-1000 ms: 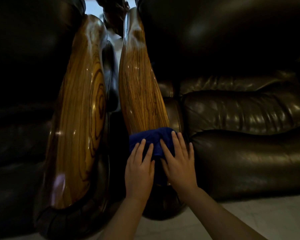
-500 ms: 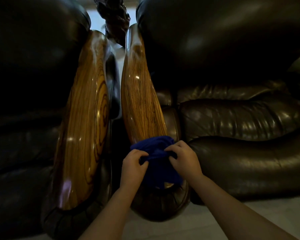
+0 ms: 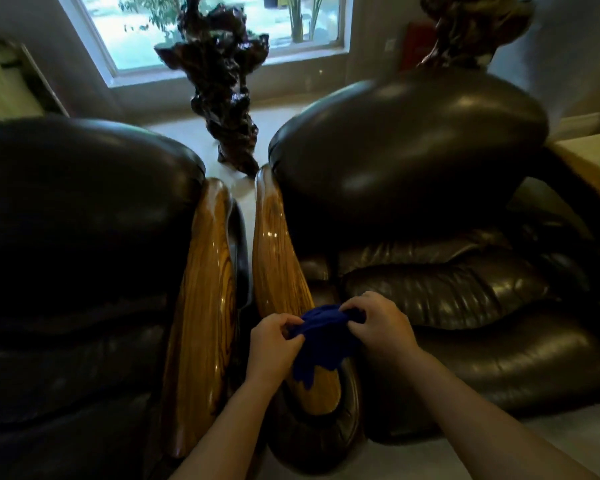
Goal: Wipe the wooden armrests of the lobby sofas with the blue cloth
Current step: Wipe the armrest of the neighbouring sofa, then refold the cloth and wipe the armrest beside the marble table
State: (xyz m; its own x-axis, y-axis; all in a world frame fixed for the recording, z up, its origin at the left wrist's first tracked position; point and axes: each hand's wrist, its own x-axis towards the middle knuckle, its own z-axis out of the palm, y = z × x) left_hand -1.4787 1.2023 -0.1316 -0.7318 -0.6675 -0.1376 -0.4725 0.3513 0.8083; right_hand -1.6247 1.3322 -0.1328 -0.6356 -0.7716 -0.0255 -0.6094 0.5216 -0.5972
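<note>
While the fingers of both hands are curled closed, they pinch the blue cloth between them: the left hand holds its left edge and the right hand holds its upper right edge, with the thumbs pressed against the fabric. The cloth is bunched into a loose lump, and a ragged corner hangs down from it. It sits over the front part of the right armrest, but I cannot tell if it touches the wood or is lifted just above it.

To my judgement, the step in hand is to gather or refold the cloth, not the wiping stroke itself. The next move calls for flattening the cloth on the wood again and pushing it along the armrest toward the far end, with even pressure, because the surface is rounded and the cloth can slip off to the side.

The cloth is deep blue, soft and wrinkled, and looks dry as far as can be seen. The right armrest is glossy wood with a strong dark grain, narrow at the back and wider at the front, where dark leather wraps its end. The left armrest, on the neighbouring sofa, lies just beside it with a narrow gap between, and nothing is on it.
</note>
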